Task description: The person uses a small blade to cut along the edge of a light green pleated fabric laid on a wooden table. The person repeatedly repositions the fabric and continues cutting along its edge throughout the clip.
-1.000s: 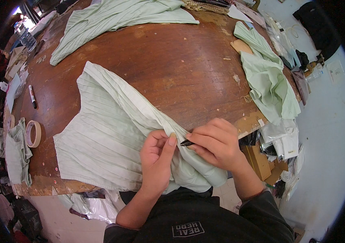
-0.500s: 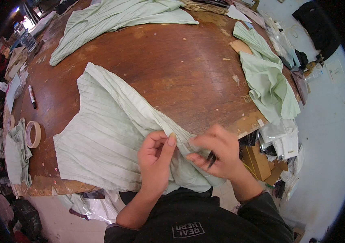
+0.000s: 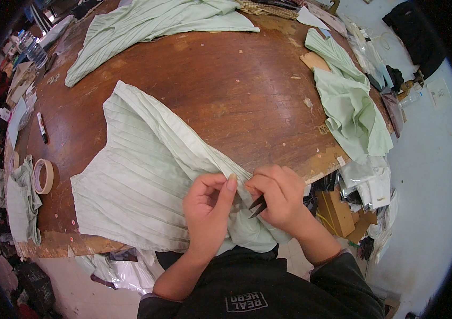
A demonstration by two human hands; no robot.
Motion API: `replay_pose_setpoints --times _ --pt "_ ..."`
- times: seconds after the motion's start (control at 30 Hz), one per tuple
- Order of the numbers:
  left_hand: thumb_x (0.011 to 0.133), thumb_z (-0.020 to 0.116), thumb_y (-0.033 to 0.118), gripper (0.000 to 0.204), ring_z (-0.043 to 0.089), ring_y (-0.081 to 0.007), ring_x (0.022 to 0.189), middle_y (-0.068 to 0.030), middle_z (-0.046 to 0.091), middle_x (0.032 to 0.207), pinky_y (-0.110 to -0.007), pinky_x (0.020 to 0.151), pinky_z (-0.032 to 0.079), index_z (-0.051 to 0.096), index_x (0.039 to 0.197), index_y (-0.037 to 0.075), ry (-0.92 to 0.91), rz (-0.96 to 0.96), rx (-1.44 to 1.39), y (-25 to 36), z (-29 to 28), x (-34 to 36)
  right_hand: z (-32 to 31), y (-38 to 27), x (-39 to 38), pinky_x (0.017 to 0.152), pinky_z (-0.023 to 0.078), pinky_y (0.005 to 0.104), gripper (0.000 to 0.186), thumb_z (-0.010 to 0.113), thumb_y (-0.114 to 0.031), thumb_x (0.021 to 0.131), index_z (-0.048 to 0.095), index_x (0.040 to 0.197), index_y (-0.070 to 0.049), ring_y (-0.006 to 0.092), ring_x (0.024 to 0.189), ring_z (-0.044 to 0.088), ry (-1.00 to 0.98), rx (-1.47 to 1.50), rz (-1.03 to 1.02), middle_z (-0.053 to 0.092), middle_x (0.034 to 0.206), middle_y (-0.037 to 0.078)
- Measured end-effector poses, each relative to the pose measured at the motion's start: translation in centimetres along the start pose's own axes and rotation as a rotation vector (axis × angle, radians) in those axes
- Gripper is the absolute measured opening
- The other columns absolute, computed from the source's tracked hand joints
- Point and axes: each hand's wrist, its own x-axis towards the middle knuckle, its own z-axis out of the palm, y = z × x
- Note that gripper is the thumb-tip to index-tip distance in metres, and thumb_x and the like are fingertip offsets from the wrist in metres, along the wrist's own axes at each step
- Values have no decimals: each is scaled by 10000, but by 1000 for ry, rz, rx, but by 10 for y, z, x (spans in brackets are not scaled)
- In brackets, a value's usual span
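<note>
A pale mint pleated garment (image 3: 130, 186) lies spread near me, its long folded band running diagonally toward my hands. My left hand (image 3: 207, 212) pinches this band between thumb and curled fingers, thumb on top. Just right of it, my right hand (image 3: 274, 194) is closed around small black thread snips (image 3: 258, 206), whose pointed tips angle down and left over the cloth. Its thumb and forefinger are at the fabric edge; whether they grip the cloth too I cannot tell.
Other mint garments lie at the back (image 3: 162, 16) and right (image 3: 351, 111) of the wooden table (image 3: 210, 69). At left are a tape roll (image 3: 46, 175), a marker (image 3: 41, 127) and a bottle (image 3: 32, 49). Bagged items (image 3: 369, 186) and cardboard boxes (image 3: 337, 212) sit below the right edge.
The snips have turned from pointing left at the seam to pointing downward in my right hand, which shifted and brought its fingers back toward the band. My left hand has moved slightly rightward.
</note>
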Motion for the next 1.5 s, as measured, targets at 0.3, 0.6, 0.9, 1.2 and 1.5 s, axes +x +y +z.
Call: replay_pose_setpoints --times 0.3,0.6,0.9,1.2,1.5 --pt "905 635 51 82 526 -28 754 0 612 867 -175 676 416 578 952 15 12 -21 -27 0 1 2 -18 1 8 626 500 335 255 680 21 690 585 918 -40 284 718 604 -23 320 307 591 894 125" --pt "894 618 -10 182 535 -47 827 -7 570 908 -186 722 431 544 1059 9 -14 62 -29 1 2 3 -10 -4 -3 693 502 308 220 684 18 725 588 921 -14 266 818 633 -129 469 393 618 937 125" --pt "878 608 -51 240 559 -86 875 -39 569 956 -221 780 461 553 1110 -14 -82 115 112 -2 2 4 -11 -2 -3 712 456 268 52 624 -15 855 585 886 -2 152 789 578 -141 677 583 634 923 93" --pt "880 584 -74 228 553 -90 906 -38 556 971 -222 802 456 551 1098 -16 -50 170 110 -4 1 0 -11 -2 -7 726 434 234 44 597 -2 873 594 915 -14 111 809 552 -60 873 832 621 936 78" --pt "892 565 -63 260 532 -92 919 -41 506 1042 -213 818 441 503 1133 14 -74 23 -99 -9 -8 0 -7 -11 -15 571 456 290 259 755 -81 712 648 946 -59 203 683 583 -16 256 283 580 862 80"
